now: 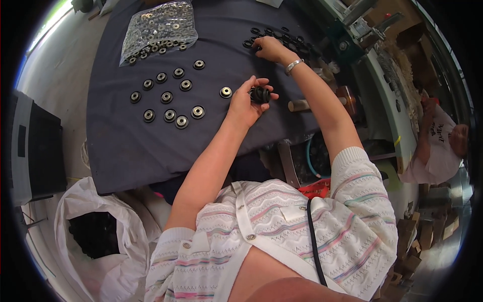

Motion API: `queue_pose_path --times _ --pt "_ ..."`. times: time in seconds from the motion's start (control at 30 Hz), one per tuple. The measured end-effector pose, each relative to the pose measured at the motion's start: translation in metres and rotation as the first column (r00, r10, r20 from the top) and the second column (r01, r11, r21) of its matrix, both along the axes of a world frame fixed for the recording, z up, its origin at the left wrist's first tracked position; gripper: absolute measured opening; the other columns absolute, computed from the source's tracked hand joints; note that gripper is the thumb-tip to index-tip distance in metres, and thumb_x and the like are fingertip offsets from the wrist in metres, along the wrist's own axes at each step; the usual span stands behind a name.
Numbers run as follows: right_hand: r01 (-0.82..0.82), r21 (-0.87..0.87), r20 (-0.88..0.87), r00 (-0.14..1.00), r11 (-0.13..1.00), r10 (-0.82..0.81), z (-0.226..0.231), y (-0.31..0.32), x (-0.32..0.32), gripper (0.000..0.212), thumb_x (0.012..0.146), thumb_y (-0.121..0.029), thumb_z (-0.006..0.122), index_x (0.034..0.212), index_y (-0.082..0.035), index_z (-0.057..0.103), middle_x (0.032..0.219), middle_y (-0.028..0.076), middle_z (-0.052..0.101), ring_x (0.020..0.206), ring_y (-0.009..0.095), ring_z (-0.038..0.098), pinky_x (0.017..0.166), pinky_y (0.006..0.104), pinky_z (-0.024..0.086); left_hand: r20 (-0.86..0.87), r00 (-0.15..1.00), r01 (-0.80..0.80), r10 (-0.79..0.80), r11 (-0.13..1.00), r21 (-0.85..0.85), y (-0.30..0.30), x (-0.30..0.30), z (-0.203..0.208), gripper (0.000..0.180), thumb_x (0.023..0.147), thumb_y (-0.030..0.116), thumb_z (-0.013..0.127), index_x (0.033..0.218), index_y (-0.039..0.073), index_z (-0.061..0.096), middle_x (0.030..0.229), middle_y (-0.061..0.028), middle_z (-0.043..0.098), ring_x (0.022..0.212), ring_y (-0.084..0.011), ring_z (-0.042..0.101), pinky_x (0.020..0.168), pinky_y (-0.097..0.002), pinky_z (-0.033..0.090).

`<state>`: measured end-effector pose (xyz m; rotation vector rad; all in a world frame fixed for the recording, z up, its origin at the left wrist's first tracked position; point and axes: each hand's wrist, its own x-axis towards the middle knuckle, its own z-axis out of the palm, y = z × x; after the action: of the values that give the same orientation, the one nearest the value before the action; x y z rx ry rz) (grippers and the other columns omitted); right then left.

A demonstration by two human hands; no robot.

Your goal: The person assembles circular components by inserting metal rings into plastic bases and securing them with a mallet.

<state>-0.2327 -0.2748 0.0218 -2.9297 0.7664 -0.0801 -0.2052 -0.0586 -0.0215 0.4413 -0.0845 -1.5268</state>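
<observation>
My left hand (247,104) is closed around a small stack of black rings (260,95) above the middle of the dark cloth. Over at the far right of the table, my right hand (271,49) reaches down with fingers pinched among loose black rings (300,39); what its fingertips hold, if anything, is hidden. Just left of my left hand lies a metal bearing in a black ring (226,92). Farther left, several more such ringed bearings (166,97) are spread out on the cloth.
A clear plastic bag (160,27) full of metal bearings lies at the far left. A wooden-handled mallet (302,104) rests under my right forearm. A green metal press (347,40) stands at the right. A white sack (108,201) with black pieces is at lower left. Another person (437,146) is at right.
</observation>
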Motion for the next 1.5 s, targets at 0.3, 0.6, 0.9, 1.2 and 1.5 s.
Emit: queue_pose_path --times 0.3,0.6,0.9,1.2,1.5 --pt "0.092 -0.021 0.176 0.981 0.996 -0.087 0.003 -0.031 0.032 0.031 0.071 -0.009 0.064 0.102 -0.005 0.064 0.098 0.016 0.065 0.096 0.032 0.061 0.086 0.037 0.047 0.002 1.0 -0.005 0.005 1.0 0.002 0.002 0.0 0.001 0.032 0.094 0.031 0.043 0.096 0.004 0.06 0.083 -0.0093 0.062 0.078 -0.0276 0.064 0.043 -0.0251 0.038" --pt "0.005 -0.018 0.07 0.998 1.0 -0.004 -0.004 -0.031 0.029 0.034 0.07 -0.008 0.062 0.104 -0.003 0.063 0.098 0.018 0.065 0.095 0.032 0.061 0.085 0.0365 0.048 -0.007 1.0 -0.008 0.008 1.0 -0.003 0.001 0.002 -0.003 0.032 0.095 0.032 0.042 0.097 0.004 0.059 0.083 -0.0095 0.062 0.078 -0.0272 0.064 0.043 -0.0249 0.038" --pt "-0.133 -0.063 0.072 0.988 0.989 0.138 -0.011 -0.006 0.037 0.034 0.074 -0.017 0.067 0.106 -0.005 0.062 0.093 0.018 0.065 0.092 0.032 0.061 0.085 0.0399 0.046 -0.02 1.0 -0.013 0.013 1.0 0.0 -0.001 0.002 -0.001 0.035 0.095 0.033 0.04 0.096 0.004 0.06 0.083 -0.0094 0.062 0.078 -0.0277 0.064 0.045 -0.0257 0.039" --pt "-0.113 0.261 0.275 0.961 0.959 0.038 0.032 0.044 0.015 0.03 0.074 -0.008 0.064 0.104 -0.005 0.059 0.09 0.012 0.058 0.072 0.025 0.058 0.067 0.0313 0.048 -0.06 0.998 -0.013 0.013 1.0 -0.007 -0.001 -0.001 -0.005 0.042 0.095 0.042 0.036 0.104 0.006 0.055 0.085 -0.0107 0.062 0.079 -0.0294 0.063 0.051 -0.0304 0.044" --pt "-0.421 -0.023 0.117 0.9 0.907 0.421 0.056 0.146 -0.052 0.045 0.07 -0.028 0.073 0.109 -0.008 0.062 0.103 0.013 0.053 0.086 0.028 0.058 0.077 0.0364 0.049 -0.212 0.965 -0.146 0.154 0.988 0.05 0.004 -0.004 0.022 0.045 0.092 0.053 0.031 0.11 0.017 0.05 0.106 -0.0071 0.057 0.102 -0.0245 0.056 0.062 -0.0361 0.048"
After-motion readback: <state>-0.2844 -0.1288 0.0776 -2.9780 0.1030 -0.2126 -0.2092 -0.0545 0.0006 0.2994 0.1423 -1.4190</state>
